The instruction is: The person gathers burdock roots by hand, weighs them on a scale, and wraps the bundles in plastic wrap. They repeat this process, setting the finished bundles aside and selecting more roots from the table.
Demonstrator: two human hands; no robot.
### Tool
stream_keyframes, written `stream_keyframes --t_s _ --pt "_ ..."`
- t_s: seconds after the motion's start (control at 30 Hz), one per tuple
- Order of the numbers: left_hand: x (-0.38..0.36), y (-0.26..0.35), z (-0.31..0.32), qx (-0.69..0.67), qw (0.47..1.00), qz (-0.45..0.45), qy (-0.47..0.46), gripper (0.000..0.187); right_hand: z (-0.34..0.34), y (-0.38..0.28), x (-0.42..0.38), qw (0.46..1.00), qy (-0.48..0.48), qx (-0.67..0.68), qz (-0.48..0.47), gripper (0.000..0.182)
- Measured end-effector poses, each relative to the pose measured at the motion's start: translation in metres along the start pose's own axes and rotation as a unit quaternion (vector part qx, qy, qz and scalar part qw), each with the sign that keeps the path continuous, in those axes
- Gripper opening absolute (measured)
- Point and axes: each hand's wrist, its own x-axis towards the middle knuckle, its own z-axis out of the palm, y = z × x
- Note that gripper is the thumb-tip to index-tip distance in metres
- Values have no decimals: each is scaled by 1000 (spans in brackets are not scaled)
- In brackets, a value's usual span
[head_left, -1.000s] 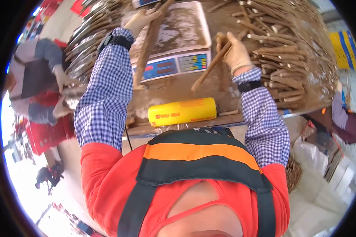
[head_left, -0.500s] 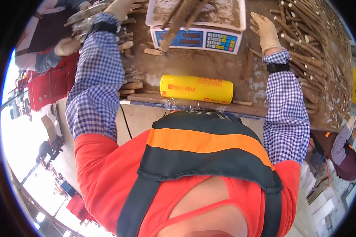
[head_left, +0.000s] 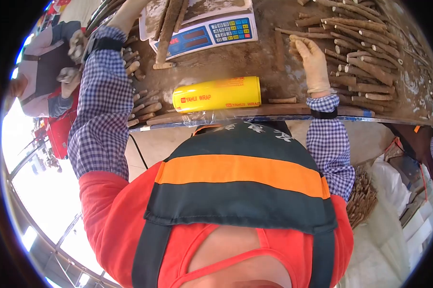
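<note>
My right hand [head_left: 310, 61], in a pale glove, is over the table beside a pile of brown root-like sticks [head_left: 370, 67]. Its fingers are curled together, and what they hold, if anything, cannot be made out. My left hand [head_left: 132, 10] reaches to the top edge of the view beside the scale, its fingers cut off by the frame. On the digital scale [head_left: 209, 36] lie several long sticks [head_left: 168, 31], jutting over the front of its tray. Nearer to me lies a yellow roll of plastic wrap [head_left: 216, 94], a loose clear end hanging by the table edge.
More cut sticks [head_left: 147, 109] lie left of the roll, and a single short one [head_left: 282, 100] is right of it. A co-worker [head_left: 46, 62] with gloved hands stands at the left. A bundle of thin sticks [head_left: 362, 197] is below the table at right.
My right hand has drawn back toward me, its fingers going from spread to curled. The view has shifted, so the scale and roll appear farther left. My left hand is now mostly out of frame.
</note>
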Motion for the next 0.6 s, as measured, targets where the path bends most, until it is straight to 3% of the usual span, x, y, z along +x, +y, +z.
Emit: stream_keyframes --t_s 0.07,0.1,0.13,0.17,0.2,0.23,0.27,0.3,0.33,0.4,0.43,0.47,0.53,0.57,0.6 --pt "68 -29 21 -30 962 269 -32 75 5 7 -13 1000 23 -6 19 26" --pt "53 -4 24 -29 962 268 -34 75 5 8 -18 999 30 -18 21 26" --pt "22 44 29 147 967 198 -62 83 5 14 -20 999 32 -17 22 26" --pt "5 70 32 317 937 122 -87 92 5 24 -23 999 33 -19 6 26" --pt "18 60 58 317 936 127 -90 92 -5 36 -19 999 38 -24 -10 26" --pt "33 33 80 297 940 167 18 93 -4 38 -24 998 36 -46 -9 26" --pt "50 16 93 273 932 205 125 94 -4 38 -28 998 39 -47 -8 26" --pt "70 -10 55 -49 943 321 -66 84 3 33 -36 997 46 -65 -10 26" --pt "75 -15 50 -49 943 322 -69 84 6 34 -37 995 54 -83 -11 25" --pt "89 -18 57 -262 874 345 -219 75 7 41 -33 991 62 -110 -32 26" --pt "87 -9 72 -72 947 293 -110 71 -3 45 -29 986 70 -144 -52 26" --pt "83 -1 82 120 965 233 8 68 -6 52 -23 970 101 -211 -72 29" --pt "162 -51 86 339 908 242 -28 75 -2 43 -13 904 132 -395 -91 34" --pt "181 -58 83 338 909 236 -58 82 8 37 -11 901 141 -401 -91 34" --pt "178 -58 84 332 910 243 -56 82 22 30 -5 867 87 -488 -47 38"
